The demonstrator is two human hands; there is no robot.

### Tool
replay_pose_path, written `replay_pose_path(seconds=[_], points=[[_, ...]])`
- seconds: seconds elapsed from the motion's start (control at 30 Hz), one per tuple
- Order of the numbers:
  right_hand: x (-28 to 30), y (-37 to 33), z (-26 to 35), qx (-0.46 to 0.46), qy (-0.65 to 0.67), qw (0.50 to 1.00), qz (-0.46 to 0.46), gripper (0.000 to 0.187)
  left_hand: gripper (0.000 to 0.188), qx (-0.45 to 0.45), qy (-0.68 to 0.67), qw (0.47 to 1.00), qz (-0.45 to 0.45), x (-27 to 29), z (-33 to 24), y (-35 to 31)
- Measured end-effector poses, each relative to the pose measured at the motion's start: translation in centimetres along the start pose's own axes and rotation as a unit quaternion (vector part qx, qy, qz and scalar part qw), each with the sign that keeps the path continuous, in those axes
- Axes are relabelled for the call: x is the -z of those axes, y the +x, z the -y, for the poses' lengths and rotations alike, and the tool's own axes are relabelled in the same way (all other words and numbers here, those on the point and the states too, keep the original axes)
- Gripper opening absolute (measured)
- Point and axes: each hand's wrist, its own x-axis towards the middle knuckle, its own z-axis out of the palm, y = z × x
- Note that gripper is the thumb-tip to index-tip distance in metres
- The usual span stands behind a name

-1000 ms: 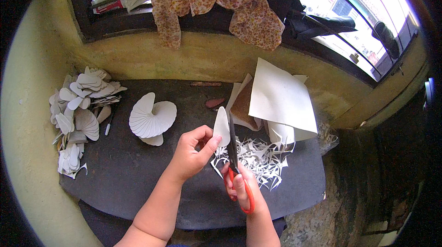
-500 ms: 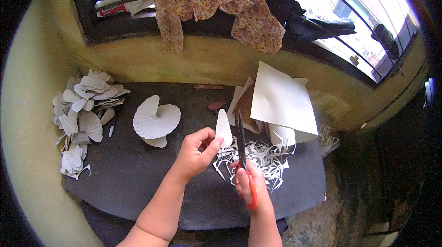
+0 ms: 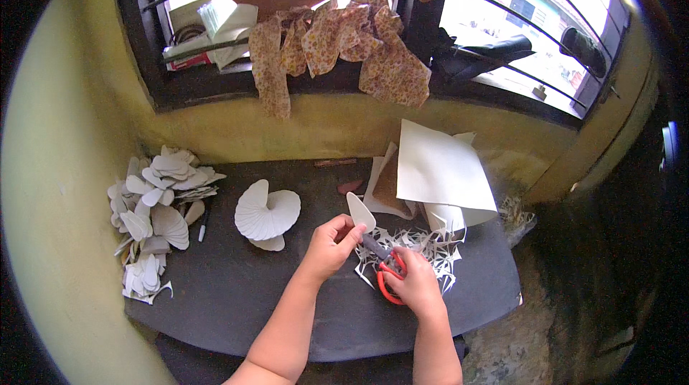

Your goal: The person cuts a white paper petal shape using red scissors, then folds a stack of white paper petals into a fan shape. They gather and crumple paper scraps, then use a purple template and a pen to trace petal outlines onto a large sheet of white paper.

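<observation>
Between the thumb and fingers of my left hand is a white teardrop-shaped piece, its narrow end pointing up and away. My right hand grips the red handles of a pair of scissors. The dark blades point up and left, their tips close to the lower end of the piece by my left fingers; whether they touch it cannot be made out. Under and beyond the scissors lies a heap of thin white offcuts. A spiral fan of similar white pieces rests left of my left hand.
A pile of white rounded pieces lies at the table's left end, beside a pen. White sheets stand at the back right of the dark table. A small reddish piece lies near them. Patterned cloth hangs from the barred window.
The scissors have swung from upright to slanting left, their blades now near the piece's lower end. The piece has tilted to the left. The whole view has shifted.
</observation>
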Motion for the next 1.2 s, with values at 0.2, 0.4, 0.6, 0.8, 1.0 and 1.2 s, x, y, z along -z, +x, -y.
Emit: replay_pose_path(seconds=[0.2, 0.4, 0.6, 0.8, 1.0, 1.2], points=[[0.0, -0.5, -0.3, 0.063, 0.004, 0.998, -0.012, 0.046, 0.011, -0.001, 0.021, 0.999, -0.024, -0.1, 1.2, 0.4], [0.6, -1.7, 0.3, 0.089, 0.017, 0.996, 0.003, 0.032, 0.009, -0.066, 0.155, 0.985, -0.022, -0.7, 1.6, 0.7], [1.1, -0.8, 0.7, -0.040, 0.260, 0.965, 0.004, 0.031, 0.014, -0.288, 0.188, 0.937, -0.063, -1.5, 1.5, 0.4], [0.3, 1.2, 3.2, -0.025, 0.460, 0.886, 0.055, 0.023, 0.018, -0.346, 0.155, 0.919, -0.104, -1.6, 0.7, 0.1], [0.3, 2.9, 9.2, 0.079, 0.507, 0.858, 0.032, 0.017, 0.021, -0.221, 0.128, 0.953, -0.163, -1.0, 1.4, -0.4], [-1.4, 5.5, 11.9, 0.108, 0.572, 0.808, -0.087, 0.018, 0.025, -0.230, 0.094, 0.955, -0.160, 0.7, -1.0, -0.9]])
